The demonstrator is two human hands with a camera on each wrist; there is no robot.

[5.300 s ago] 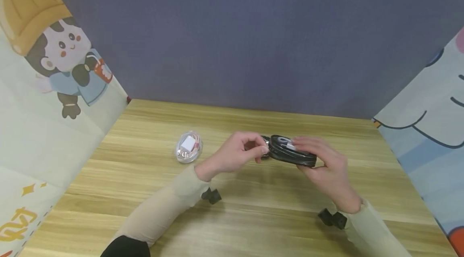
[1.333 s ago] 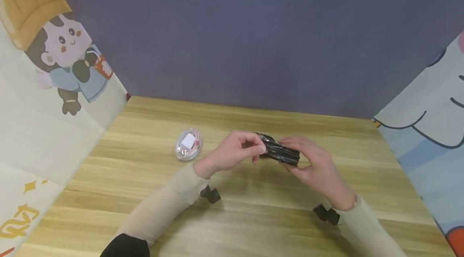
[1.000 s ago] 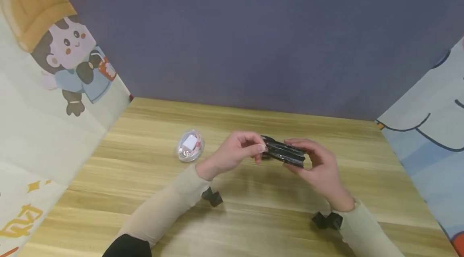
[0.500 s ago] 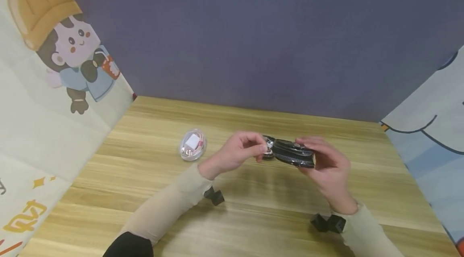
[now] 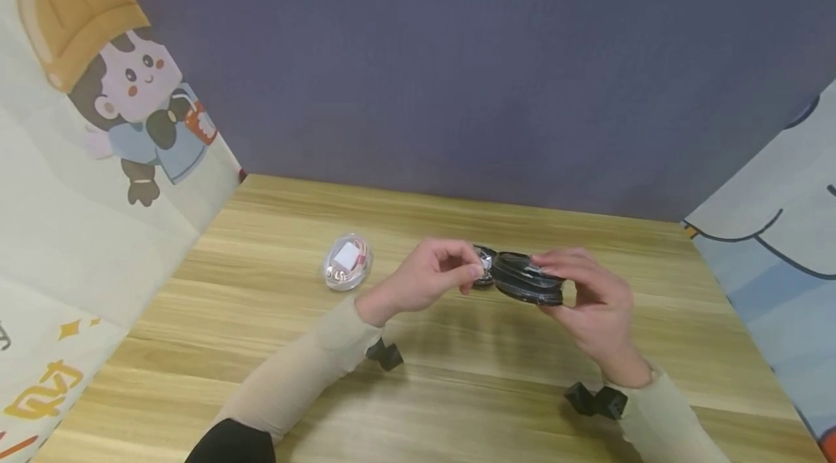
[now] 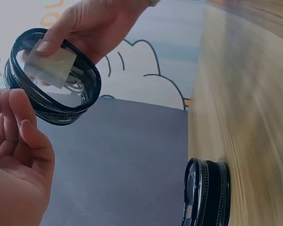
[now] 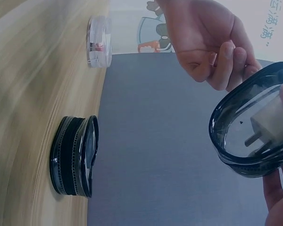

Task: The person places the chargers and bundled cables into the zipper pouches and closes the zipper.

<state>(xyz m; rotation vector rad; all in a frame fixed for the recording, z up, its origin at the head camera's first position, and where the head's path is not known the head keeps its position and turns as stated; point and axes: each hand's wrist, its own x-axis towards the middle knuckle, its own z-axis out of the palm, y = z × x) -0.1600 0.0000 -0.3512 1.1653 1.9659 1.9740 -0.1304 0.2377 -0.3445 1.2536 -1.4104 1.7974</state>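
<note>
My right hand holds a small oval zip pouch, clear with black trim, above the table. A white charger plug and a coiled white cable show through its clear face in the left wrist view; the right thumb lies over the plug. My left hand pinches at the pouch's near edge with thumb and fingers; whatever small part sits between the fingertips is hidden. Behind the hands a second black-trimmed pouch stands on the table, partly covered in the head view.
A clear oval case with a white charger and pinkish cable lies on the wooden table, left of the hands. A dark blue panel closes the back, and printed cartoon walls flank both sides.
The right hand has shifted right and turned the pouch, which was nearly edge-on a second ago, so more of its side shows. My left hand stays almost in place at its edge.
</note>
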